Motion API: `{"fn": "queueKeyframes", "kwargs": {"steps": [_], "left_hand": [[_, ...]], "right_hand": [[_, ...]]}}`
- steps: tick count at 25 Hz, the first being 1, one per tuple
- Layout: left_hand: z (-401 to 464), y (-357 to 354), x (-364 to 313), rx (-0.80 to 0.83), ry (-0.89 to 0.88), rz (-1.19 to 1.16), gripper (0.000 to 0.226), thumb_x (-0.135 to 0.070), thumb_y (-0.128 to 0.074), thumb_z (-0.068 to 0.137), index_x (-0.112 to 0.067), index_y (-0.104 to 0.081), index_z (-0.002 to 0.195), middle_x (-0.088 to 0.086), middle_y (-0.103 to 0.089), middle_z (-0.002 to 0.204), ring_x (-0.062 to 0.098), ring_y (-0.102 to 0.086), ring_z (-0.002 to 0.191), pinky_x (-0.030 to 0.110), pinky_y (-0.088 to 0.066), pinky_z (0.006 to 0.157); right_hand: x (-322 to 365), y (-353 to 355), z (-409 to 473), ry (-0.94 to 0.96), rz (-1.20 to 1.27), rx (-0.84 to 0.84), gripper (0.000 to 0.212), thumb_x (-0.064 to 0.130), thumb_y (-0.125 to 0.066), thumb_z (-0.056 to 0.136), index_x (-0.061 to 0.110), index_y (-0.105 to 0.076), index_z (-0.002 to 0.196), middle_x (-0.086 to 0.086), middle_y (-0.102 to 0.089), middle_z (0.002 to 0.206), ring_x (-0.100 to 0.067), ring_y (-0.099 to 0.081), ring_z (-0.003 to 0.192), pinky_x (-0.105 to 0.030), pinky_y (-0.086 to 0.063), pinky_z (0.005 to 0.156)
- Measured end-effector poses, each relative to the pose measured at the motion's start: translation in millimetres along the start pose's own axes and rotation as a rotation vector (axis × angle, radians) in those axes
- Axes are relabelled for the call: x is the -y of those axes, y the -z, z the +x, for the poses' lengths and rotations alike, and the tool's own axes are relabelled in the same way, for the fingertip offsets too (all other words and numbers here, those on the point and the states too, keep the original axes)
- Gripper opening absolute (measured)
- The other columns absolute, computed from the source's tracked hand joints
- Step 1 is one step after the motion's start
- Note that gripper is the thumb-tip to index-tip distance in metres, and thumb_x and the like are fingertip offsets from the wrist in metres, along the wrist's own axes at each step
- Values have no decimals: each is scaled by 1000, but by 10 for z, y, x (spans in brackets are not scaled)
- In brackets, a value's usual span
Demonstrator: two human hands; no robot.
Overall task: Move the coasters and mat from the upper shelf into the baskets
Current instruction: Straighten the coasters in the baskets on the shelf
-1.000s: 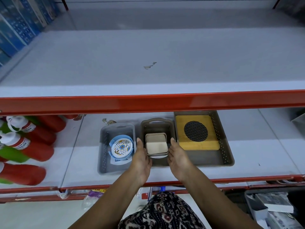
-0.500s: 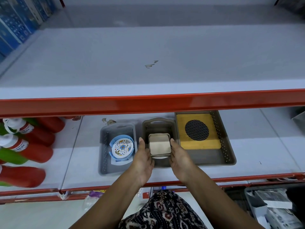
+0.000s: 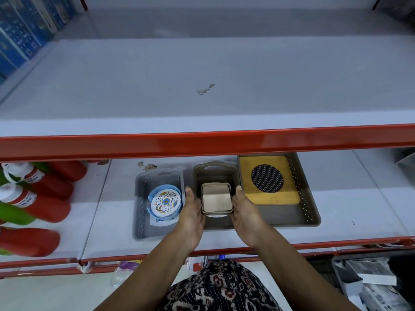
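A beige square coaster set in its holder sits inside the small brown basket on the lower shelf. My left hand and my right hand press flat against its left and right sides. The grey basket to the left holds round floral coasters in a blue holder. To the right, a bamboo mat with a dark round mesh lies in the large brown basket. The upper shelf is bare.
Red and green bottles lie at the left of the lower shelf. Blue boxes stand at the upper shelf's far left. The red shelf edge overhangs the baskets' back ends. A bin of white boxes sits low right.
Both hands stay at the sides of the square coaster set in the small brown basket. Only the camera has shifted slightly.
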State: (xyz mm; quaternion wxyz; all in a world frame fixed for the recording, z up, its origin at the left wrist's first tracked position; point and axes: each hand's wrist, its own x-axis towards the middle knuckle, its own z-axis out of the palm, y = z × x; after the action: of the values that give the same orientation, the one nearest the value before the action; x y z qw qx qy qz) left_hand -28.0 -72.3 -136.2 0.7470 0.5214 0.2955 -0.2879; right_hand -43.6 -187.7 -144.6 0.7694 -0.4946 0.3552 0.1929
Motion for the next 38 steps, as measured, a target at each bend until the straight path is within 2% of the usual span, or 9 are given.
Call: {"fn": "queueKeyframes", "kwargs": {"steps": [6,11,12,15,18,24,29,33,38], "left_hand": [[6,-64,18,13,-30,115,68,-52,-16,97,-3,-44,135,10,-50,137,19,-40,131,23,-27,99],[113,-45,4,28,-3,161,69,-58,-9,94,-17,-64,96,-5,-67,94,6,-57,85,20,-32,91],[124,-43,6,26,2,165,71,-59,-8,94,-16,-64,101,-8,-68,93,3,-57,82,19,-33,89],[103,-62,-15,45,-6,164,72,-56,-8,96,-7,-43,136,6,-57,127,9,-55,105,20,-29,92],[-4,-109,-75,70,-5,142,71,-55,-10,96,-5,-31,143,11,-37,148,18,-35,135,23,-27,102],[-15,-90,-46,72,-25,131,73,-54,-9,96,-2,-33,141,12,-37,147,20,-34,136,25,-21,110],[29,3,-58,88,-35,85,76,-60,-11,94,-5,-29,144,7,-33,151,18,-29,139,27,-19,113],[-5,294,-97,78,-104,-5,81,-66,-17,90,-6,-31,143,9,-34,150,19,-32,138,32,-22,114],[-122,799,-119,-132,-279,-24,71,-58,-16,94,-7,-35,142,4,-40,145,17,-35,135,30,-22,112]], "right_hand": [[-26,-3,84,4,-39,1,59,54,-31,94,14,-48,134,-1,-62,114,-14,-52,108,-24,-33,97],[60,2,-8,-19,-87,36,65,55,-23,96,13,-36,144,-3,-49,140,-16,-42,127,-27,-22,110],[78,-3,-26,-23,-93,37,66,55,-22,96,12,-35,144,-4,-46,144,-16,-40,130,-28,-21,111],[84,2,-22,-33,-97,25,66,54,-21,96,12,-33,145,-5,-42,148,-17,-36,136,-28,-19,113],[74,-8,4,-36,-95,11,66,56,-22,95,12,-36,144,-5,-44,147,-15,-41,129,-29,-18,114],[100,-3,-83,-20,-119,26,64,51,-21,97,10,-32,145,-5,-39,150,-18,-31,140,-28,-17,114],[102,-37,-91,38,-108,15,62,48,-25,98,8,-35,143,-2,-45,143,-21,-35,138,-24,-26,104],[-4,-237,-71,50,-28,157,65,49,-24,98,9,-22,149,-5,-22,158,-19,-19,146,-32,-14,120],[-183,-639,-96,-50,5,282,65,47,-28,98,6,-25,148,-7,-24,157,-18,-22,145,-32,-16,118]]}}
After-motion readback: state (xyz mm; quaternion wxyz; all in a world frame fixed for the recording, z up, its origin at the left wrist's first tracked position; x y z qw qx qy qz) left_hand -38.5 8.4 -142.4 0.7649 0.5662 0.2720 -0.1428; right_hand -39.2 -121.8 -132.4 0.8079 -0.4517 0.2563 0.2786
